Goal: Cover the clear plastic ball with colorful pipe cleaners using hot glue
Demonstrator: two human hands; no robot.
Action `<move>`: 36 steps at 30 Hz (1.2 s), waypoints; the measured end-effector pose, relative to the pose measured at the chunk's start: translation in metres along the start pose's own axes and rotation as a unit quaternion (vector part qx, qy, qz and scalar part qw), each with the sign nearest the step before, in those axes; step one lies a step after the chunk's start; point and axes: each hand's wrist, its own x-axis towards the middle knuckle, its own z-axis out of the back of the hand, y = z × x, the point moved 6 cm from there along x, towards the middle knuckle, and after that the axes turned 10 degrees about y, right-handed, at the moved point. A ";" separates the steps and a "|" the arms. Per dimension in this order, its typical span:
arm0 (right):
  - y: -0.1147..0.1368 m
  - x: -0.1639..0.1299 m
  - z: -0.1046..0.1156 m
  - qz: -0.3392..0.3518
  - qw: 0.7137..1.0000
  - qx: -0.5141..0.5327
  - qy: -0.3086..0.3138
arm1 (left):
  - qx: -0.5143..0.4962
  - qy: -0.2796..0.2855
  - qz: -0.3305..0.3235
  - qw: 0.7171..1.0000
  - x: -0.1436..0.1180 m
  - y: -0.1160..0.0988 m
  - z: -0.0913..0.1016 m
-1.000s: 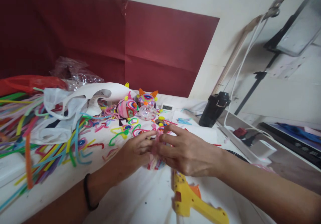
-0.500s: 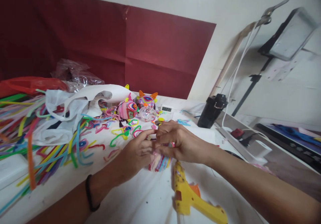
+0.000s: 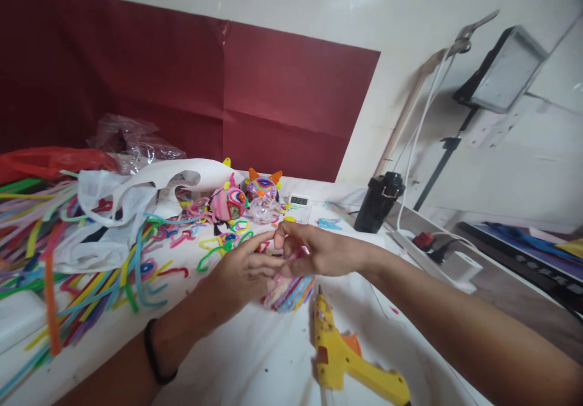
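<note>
A round piece covered in striped pipe cleaners [image 3: 294, 294], in pink, blue, red and yellow, is between my two hands. My left hand [image 3: 243, 266] is wrapped along its left and near side, with the fingers pointing right. My right hand [image 3: 319, 249] curves over its top and right side, fingers bent and thumb against it. The fingertips of both hands meet over the piece, so its upper part is mostly hidden. Just below it on the table lies a yellow glue gun [image 3: 330, 345], nozzle pointing away from me.
Loose pipe cleaners [image 3: 86, 297] spread over the left side around cut white sheeting [image 3: 100, 245]. Behind my hands stand two decorated balls, one pink [image 3: 226, 204], one orange-horned [image 3: 263, 182], and a small digital clock [image 3: 299, 200]. A black flask [image 3: 378, 203] and power strip [image 3: 421, 242] are at right.
My right hand has opened out slightly, its thumb and fingers wider apart over the striped piece. More of the piece's right side shows. The view has shifted a little.
</note>
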 end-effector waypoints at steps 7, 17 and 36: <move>-0.006 -0.003 0.002 0.013 0.995 0.100 -0.010 | 0.004 -0.013 -0.020 1.000 0.001 0.000 0.003; -0.008 -0.006 -0.003 0.095 0.968 0.226 -0.058 | 0.042 0.012 0.011 0.999 -0.003 -0.004 -0.003; 0.005 -0.027 0.005 0.215 0.965 -0.034 -0.147 | 0.190 0.025 -0.015 0.981 -0.003 -0.011 -0.002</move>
